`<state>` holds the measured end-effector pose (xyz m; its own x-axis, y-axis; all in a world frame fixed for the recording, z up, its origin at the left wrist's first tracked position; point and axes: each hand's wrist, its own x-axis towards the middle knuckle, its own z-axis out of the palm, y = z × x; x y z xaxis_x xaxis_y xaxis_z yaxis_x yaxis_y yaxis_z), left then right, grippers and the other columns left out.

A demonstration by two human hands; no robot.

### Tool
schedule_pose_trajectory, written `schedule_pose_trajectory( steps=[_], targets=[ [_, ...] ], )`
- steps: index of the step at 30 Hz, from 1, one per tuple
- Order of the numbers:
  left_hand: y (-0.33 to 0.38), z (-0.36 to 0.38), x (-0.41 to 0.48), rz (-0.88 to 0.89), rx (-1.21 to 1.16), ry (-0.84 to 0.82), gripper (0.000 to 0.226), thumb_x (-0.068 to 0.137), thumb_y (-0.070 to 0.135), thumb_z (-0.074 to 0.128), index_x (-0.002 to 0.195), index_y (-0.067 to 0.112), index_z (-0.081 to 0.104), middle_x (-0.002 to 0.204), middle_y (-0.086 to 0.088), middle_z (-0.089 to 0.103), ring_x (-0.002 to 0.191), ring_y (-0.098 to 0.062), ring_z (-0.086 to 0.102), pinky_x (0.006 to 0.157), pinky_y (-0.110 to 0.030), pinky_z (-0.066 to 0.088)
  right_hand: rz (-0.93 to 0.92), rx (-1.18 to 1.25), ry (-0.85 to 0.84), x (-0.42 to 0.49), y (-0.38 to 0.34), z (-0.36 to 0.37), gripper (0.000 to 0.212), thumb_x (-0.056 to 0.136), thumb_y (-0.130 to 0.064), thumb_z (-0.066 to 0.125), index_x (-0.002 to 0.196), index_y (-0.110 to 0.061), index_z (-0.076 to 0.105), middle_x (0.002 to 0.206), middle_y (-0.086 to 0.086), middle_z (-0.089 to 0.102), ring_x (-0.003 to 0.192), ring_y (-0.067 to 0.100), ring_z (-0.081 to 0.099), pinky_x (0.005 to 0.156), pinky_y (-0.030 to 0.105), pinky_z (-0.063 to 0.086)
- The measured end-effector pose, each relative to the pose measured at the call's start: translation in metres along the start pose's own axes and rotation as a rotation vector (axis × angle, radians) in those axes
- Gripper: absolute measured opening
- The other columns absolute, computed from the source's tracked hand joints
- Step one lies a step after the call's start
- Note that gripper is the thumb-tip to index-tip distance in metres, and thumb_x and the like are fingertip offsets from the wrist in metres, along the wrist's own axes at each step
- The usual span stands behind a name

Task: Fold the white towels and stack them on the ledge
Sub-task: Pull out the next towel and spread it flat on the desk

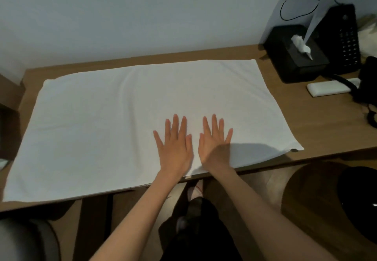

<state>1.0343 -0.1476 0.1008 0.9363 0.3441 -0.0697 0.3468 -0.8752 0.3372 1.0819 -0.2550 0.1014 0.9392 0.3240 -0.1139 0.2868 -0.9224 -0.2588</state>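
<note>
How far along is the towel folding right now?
Done: one white rectangular cloth towel lies flat on the brown wooden desk. In hand: left hand and right hand press on it, fingers straight. Left: folding and stacking; no folded stack is visible.

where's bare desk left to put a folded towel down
Bare desk lies right of the towel, in front of the white bar. A thin strip runs between towel and wall. The far right corner is crowded: tissue box, phone. The left hand and right hand lie flat on the towel.
</note>
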Motion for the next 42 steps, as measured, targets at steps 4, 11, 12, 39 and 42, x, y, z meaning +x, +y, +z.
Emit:
schedule_pose_trajectory(
  steps=[4,11,12,39,42],
  targets=[
    [-0.011,0.009,-0.009,0.010,0.104,0.020,0.056,0.097,0.052,0.003,0.151,0.037,-0.004,0.159,0.008,-0.013,0.145,-0.014,-0.018,0.113,-0.048,-0.021,-0.037,-0.083,0.066,-0.005,0.020,0.008,0.052,0.103,-0.043,0.018,0.151,-0.034,0.001,0.160,0.000,-0.002,0.148,0.023,-0.004,0.118,0.047,-0.007],
    [-0.013,0.012,-0.009,0.019,0.131,0.029,0.056,0.097,0.055,0.004,0.151,0.040,-0.001,0.160,0.009,-0.007,0.143,-0.011,-0.019,0.113,-0.050,-0.018,0.207,-0.040,0.095,-0.010,0.101,-0.014,0.054,0.097,-0.055,0.016,0.150,-0.044,0.007,0.161,-0.002,0.001,0.148,0.024,-0.002,0.119,0.047,-0.006],
    [-0.013,0.012,-0.009,0.019,0.131,0.029,0.056,0.097,0.055,0.004,0.151,0.040,-0.001,0.160,0.009,-0.007,0.142,-0.010,-0.020,0.113,-0.050,-0.018,0.247,-0.033,0.121,-0.013,0.110,-0.017,0.055,0.097,-0.054,0.019,0.150,-0.043,0.010,0.161,-0.001,0.002,0.148,0.025,-0.001,0.119,0.046,-0.004],
    [-0.004,-0.005,0.141,-0.021,0.154,-0.014,0.054,0.097,0.056,0.012,0.149,0.044,0.003,0.160,0.009,-0.006,0.146,-0.027,-0.015,0.108,-0.062,-0.016,-0.122,-0.075,0.056,0.167,0.048,-0.020,0.047,0.104,-0.037,0.021,0.150,-0.041,0.015,0.161,-0.003,0.007,0.148,0.020,0.001,0.117,0.044,-0.006],
    [-0.009,-0.001,0.140,-0.033,0.184,0.000,0.056,0.094,0.061,0.012,0.148,0.047,0.003,0.160,0.011,-0.004,0.146,-0.030,-0.013,0.108,-0.063,-0.014,-0.128,-0.057,0.084,0.179,0.072,-0.024,0.047,0.103,-0.041,0.024,0.149,-0.041,0.019,0.161,0.000,0.011,0.148,0.022,0.005,0.117,0.042,-0.006]
  ],
)
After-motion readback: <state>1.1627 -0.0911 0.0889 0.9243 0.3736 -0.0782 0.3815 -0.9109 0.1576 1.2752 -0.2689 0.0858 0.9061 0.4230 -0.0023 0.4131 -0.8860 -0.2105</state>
